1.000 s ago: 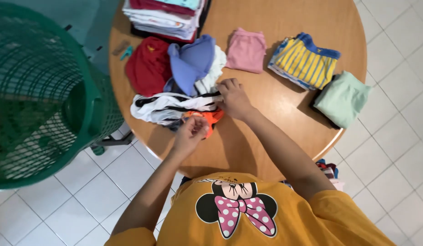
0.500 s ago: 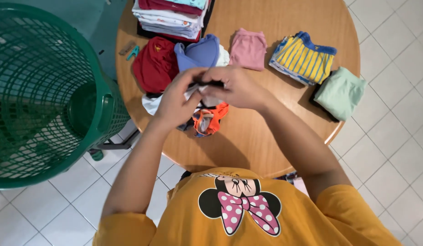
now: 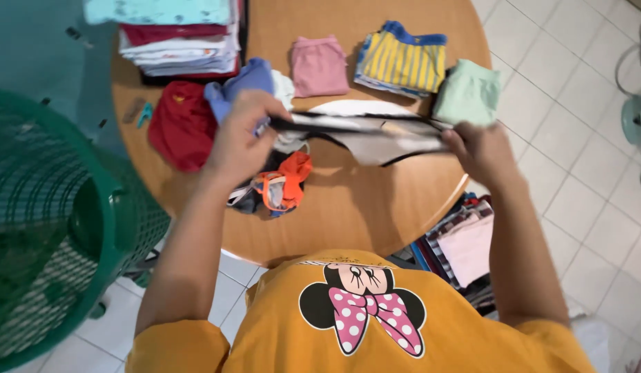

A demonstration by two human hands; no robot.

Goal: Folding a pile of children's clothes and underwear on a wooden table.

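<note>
Both my hands hold a white garment with black trim, stretched flat between them above the round wooden table. My left hand grips its left end, and my right hand grips its right end. Under my left hand lies a small heap of clothes with an orange piece on top. A red garment and a blue one lie just beyond that heap.
Folded clothes sit at the table's far side: a tall stack, a pink piece, a yellow striped piece, a mint green piece. A green mesh laundry basket stands at left. More clothes lie on the tiled floor at right.
My hands lifted the white and black garment off the heap and pulled apart, stretching it out wide. The right hand moved far to the right.
</note>
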